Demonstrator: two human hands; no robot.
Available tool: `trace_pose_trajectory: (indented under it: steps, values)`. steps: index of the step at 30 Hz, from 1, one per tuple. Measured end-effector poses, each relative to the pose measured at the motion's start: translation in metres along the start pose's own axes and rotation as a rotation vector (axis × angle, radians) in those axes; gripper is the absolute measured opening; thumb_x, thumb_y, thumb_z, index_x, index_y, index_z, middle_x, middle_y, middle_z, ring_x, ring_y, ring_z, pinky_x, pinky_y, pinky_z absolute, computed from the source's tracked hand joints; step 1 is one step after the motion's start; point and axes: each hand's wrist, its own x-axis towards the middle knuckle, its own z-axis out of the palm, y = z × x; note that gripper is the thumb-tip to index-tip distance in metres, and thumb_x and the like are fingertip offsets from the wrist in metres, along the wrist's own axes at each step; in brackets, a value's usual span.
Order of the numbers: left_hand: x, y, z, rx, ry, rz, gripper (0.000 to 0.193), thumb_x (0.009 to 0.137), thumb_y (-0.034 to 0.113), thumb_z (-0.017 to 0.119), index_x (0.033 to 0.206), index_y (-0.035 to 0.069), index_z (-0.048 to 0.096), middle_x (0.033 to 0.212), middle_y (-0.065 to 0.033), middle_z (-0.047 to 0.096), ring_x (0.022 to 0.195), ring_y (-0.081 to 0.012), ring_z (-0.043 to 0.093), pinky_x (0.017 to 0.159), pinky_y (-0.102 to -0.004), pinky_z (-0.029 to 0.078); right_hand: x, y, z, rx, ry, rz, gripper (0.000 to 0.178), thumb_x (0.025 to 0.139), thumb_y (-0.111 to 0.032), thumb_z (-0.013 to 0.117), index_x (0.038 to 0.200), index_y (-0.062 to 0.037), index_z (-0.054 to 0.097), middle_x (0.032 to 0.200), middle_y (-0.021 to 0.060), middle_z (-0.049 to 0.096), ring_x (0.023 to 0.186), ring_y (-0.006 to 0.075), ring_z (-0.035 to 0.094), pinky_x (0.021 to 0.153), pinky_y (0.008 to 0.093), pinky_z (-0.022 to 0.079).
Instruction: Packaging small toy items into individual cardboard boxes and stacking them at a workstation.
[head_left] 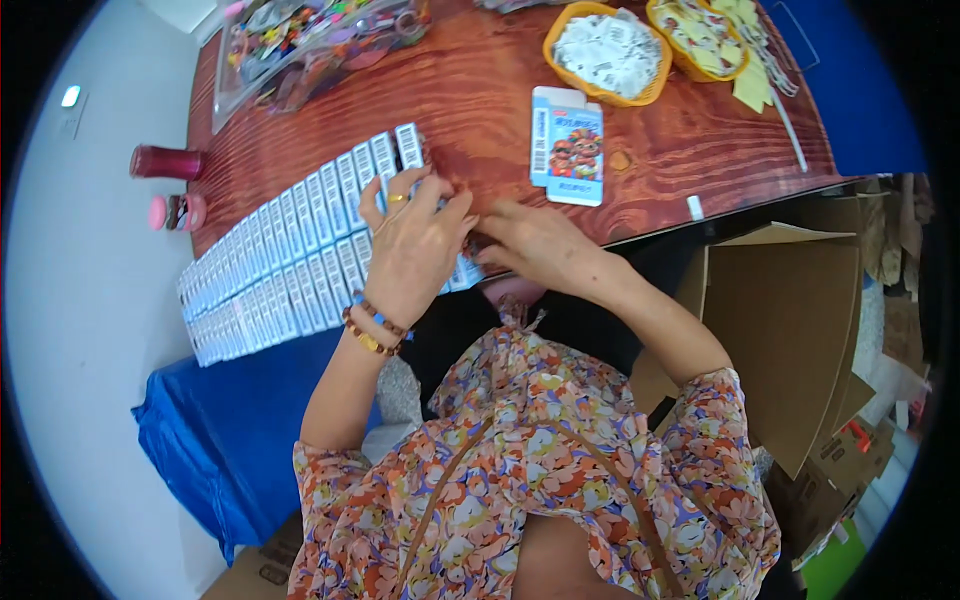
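Two long rows of small blue-and-white boxes (285, 235) stand packed side by side on the left of the table, barcode sides up. At their near right end, my left hand (415, 235) is bent around a small blue box (462, 273), mostly hidden under the fingers. Meeting it from the right, my right hand (540, 243) has its fingers curled in close to the same box. Whatever lies between those fingertips is covered. A flat, unfilled blue carton (575, 150) with a cartoon picture lies beyond my right hand.
At the far left sits a clear plastic bin (225, 85) of colourful small pieces. Two yellow baskets (552, 62) hold white packets and yellow slips. A red cylinder (165, 162) and a pink-lidded jar (178, 212) stand by the left edge. An open cardboard box (780, 330) is at right.
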Motion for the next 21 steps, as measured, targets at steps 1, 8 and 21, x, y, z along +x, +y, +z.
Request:
trace_pose_trajectory:
  steps: [1, 8, 21]
  values:
    - [0.002, 0.002, 0.000, 0.002, 0.027, -0.017, 0.023, 0.081, 0.020, 0.075, 0.103, 0.011, 0.072, 0.104, -0.0023, 0.059, 0.118, -0.0263, 0.051, 0.106, -0.0520, 0.026, -0.003, -0.002, -0.011, -0.017, -0.049, 0.023, 0.039, 0.086, -0.021, 0.070, 0.120, -0.0023, 0.063, 0.114, 0.0175, 0.062, 0.102, 0.0378, 0.064, 0.085, 0.0445, 0.054]
    - [0.001, 0.014, -0.013, -0.028, 0.033, -0.079, 0.031, 0.080, 0.018, 0.078, 0.108, 0.010, 0.071, 0.109, -0.0038, 0.061, 0.118, -0.0272, 0.053, 0.108, -0.0525, 0.024, -0.041, 0.042, -0.044, -0.700, 0.446, 0.090, 0.047, 0.079, -0.019, 0.079, 0.122, -0.0047, 0.064, 0.131, 0.0125, 0.063, 0.117, 0.0327, 0.063, 0.092, 0.0432, 0.054]
    - [0.029, 0.110, 0.052, -1.723, 0.087, -0.695, 0.044, 0.098, 0.009, 0.061, 0.139, -0.004, 0.049, 0.123, -0.0138, 0.063, 0.109, -0.0142, 0.061, 0.095, -0.0292, 0.049, -0.096, 0.026, -0.043, -0.370, 0.556, -0.273, 0.025, 0.073, -0.002, 0.077, 0.097, -0.0033, 0.071, 0.104, 0.0101, 0.073, 0.089, 0.0247, 0.073, 0.075, 0.0352, 0.060]
